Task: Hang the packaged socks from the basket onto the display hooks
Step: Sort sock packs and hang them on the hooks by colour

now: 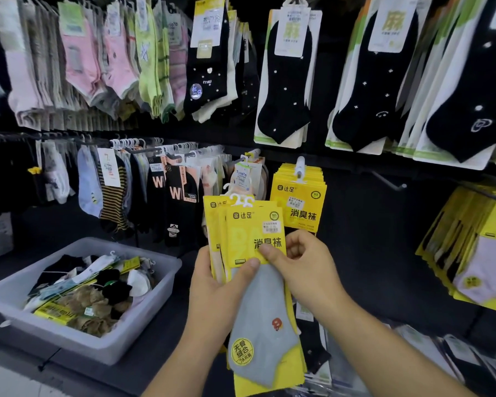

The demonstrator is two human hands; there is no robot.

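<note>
A stack of yellow sock packs (pixel 252 233) with white plastic hangers on top is held upright in front of the display. The front pack holds a grey sock. My left hand (pixel 215 285) grips the stack from the left, thumb on the front. My right hand (pixel 301 262) pinches the front pack's right edge with thumb and fingers. Behind them, matching yellow packs (pixel 298 196) hang on a white display hook (pixel 299 167). A bare metal hook (pixel 390 180) sticks out to the right. The grey basket (pixel 143 319), lower left, holds several mixed sock packs.
Rows of hanging socks fill the upper wall and the left of the lower rail. More yellow packs (pixel 470 253) hang at the right. Flat packs lie on the shelf at the lower right. The basket stands on a dark ledge.
</note>
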